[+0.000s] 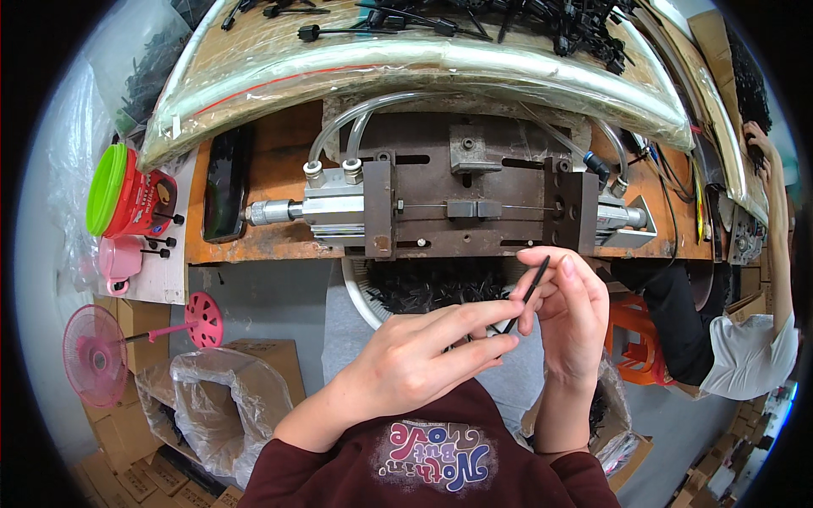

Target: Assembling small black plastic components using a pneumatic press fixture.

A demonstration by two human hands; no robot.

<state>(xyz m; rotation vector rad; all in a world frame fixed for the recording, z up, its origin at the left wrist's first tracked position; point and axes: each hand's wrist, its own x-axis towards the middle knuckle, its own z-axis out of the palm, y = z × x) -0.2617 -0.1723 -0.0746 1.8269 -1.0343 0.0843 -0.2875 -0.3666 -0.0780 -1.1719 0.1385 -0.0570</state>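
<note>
A thin black rod (537,281) is held in front of my chest, slanting up to the right. My right hand (572,309) pinches its upper part between thumb and fingertips. Coming in from the left, my left hand (415,351) closes its fingers on the rod's lower end, and its thumb is mostly hidden beneath. Just beyond both hands stands a brown metal fixture (508,233) with a small grey block (474,208) at its middle. A silver pneumatic cylinder (334,212) is mounted at its left, another cylinder (614,218) at its right.
A white basin (360,296) of black parts sits below the bench edge. Black stemmed pieces (584,34) lie on the wrapped tray (423,63). Red bucket (144,195), pink cup (118,258) and pink fan (96,356) stand left. Another person's arm (781,229) shows at right.
</note>
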